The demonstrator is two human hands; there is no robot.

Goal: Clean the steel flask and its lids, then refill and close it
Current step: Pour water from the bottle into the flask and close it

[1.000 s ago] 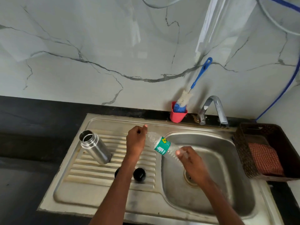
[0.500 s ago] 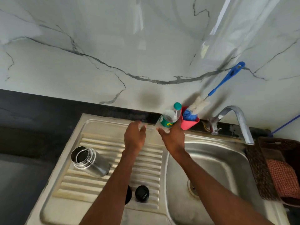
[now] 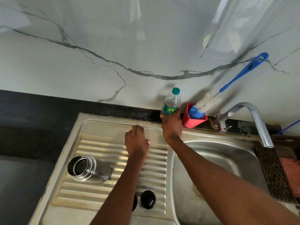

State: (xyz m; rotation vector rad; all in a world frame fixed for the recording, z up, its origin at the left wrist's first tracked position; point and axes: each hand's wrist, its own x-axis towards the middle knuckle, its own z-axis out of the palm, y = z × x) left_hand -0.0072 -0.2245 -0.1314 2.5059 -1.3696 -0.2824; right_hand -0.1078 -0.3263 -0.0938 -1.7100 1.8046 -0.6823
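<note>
The steel flask stands uncapped on the ribbed drainboard, its mouth towards me. Near the front edge lie two black lids: one in full view, the other mostly hidden under my left forearm. My right hand grips a clear plastic water bottle with a green label and a teal cap. It holds the bottle upright at the back ledge, beside a red cup. My left hand hovers over the drainboard with loosely curled fingers, holding nothing, apart from the bottle.
A blue-handled bottle brush leans in the red cup against the marble wall. The steel tap arches over the sink basin. A dark woven basket holding a checked cloth sits right of the basin. Black counter lies to the left.
My right hand has lifted the bottle from a tilt over the basin to upright at the back ledge. My left hand has come off the bottle's top end.
</note>
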